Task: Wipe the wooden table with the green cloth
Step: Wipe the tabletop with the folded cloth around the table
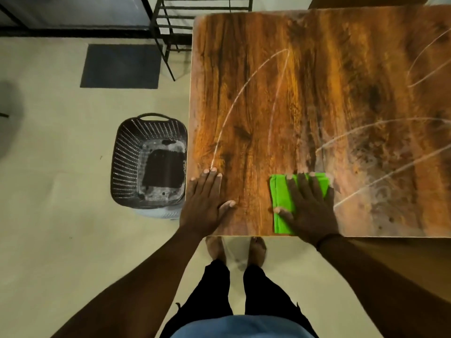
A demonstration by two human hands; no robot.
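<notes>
The wooden table (305,93) fills the upper right of the head view, with pale curved streaks and a dusty smear across its right half. A folded green cloth (280,191) lies near the table's front edge. My right hand (308,208) presses flat on top of it with fingers spread, covering most of the cloth. My left hand (205,201) rests flat on the bare wood at the front left corner, fingers apart, holding nothing.
A dark perforated plastic basket (127,167) stands on the floor against the table's left edge. A dark mat (120,65) lies further back, and a black metal rack (170,20) stands behind the table's far left corner. My bare feet are under the front edge.
</notes>
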